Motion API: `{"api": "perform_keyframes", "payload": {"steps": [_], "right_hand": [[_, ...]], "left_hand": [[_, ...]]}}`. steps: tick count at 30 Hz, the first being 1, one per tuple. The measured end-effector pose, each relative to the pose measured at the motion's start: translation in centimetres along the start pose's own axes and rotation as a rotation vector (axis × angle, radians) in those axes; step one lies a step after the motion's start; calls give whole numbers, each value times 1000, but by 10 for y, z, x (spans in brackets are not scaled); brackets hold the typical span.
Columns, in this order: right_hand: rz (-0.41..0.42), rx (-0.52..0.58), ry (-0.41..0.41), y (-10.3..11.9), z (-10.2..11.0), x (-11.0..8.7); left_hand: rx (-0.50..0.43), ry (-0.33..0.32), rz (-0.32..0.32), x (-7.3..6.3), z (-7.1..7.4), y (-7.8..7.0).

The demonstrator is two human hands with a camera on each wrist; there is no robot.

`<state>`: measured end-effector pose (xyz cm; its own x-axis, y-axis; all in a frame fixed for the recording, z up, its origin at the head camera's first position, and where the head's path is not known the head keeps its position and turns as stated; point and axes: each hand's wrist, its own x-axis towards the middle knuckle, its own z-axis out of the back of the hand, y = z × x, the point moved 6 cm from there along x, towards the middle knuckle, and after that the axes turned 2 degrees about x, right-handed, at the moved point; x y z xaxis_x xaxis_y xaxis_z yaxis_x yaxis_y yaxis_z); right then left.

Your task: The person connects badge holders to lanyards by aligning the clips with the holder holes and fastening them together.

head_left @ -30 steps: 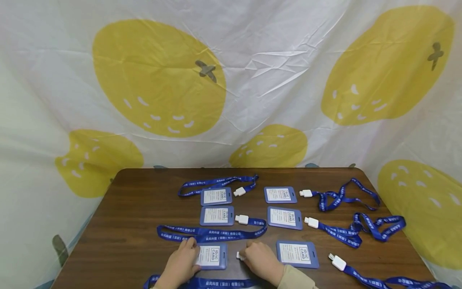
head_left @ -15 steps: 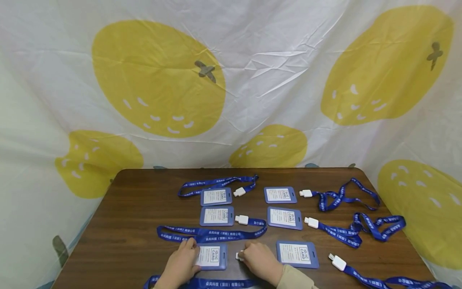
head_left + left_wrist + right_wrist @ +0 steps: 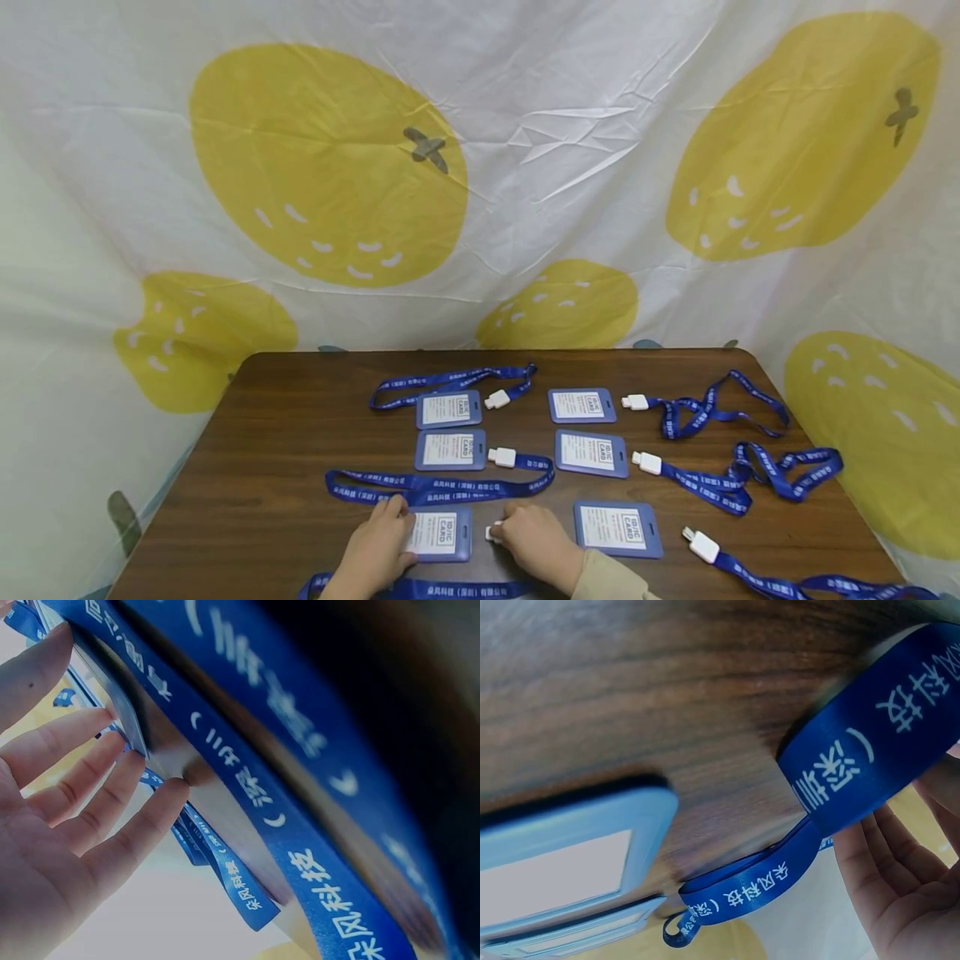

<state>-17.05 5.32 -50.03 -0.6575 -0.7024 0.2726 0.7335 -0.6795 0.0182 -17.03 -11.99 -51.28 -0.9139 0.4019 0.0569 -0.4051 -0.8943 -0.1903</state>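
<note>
My left hand (image 3: 377,546) holds a blue ID badge holder (image 3: 441,535) flat on the table, thumb at its near edge and fingers at the far one. Its slotted end points right. Just beyond that end, my right hand (image 3: 538,537) pinches the white clip (image 3: 491,532) of a blue lanyard (image 3: 465,591); a small gap separates clip and slot. The fingers hide most of the clip. In the left wrist view the fingertips meet the holder's edge, behind the lanyard strap (image 3: 247,772). The right wrist view shows the printed strap (image 3: 870,742) looping past my right fingers.
Beyond my hands lie two more badge holders, one of them (image 3: 450,449) beside its lanyard (image 3: 450,490). To the right, a column of badge holders (image 3: 618,528) has white-clipped lanyards (image 3: 705,546) stretched rightward. A lemon-print cloth (image 3: 480,167) hangs behind the wooden table (image 3: 262,467).
My right hand has shifted slightly left with the white clip, closer to the badge holder's slotted end. My left hand and the holder have stayed in place.
</note>
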Motion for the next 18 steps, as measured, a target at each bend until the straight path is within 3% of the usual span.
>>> {"api": "perform_keyframes", "payload": {"steps": [8, 18], "right_hand": [[14, -11, -3, 3, -3, 1], [26, -30, -18, 4, -5, 2]], "left_hand": [[-13, 35, 19, 0, -1, 0], [-17, 23, 19, 0, -1, 0]]}}
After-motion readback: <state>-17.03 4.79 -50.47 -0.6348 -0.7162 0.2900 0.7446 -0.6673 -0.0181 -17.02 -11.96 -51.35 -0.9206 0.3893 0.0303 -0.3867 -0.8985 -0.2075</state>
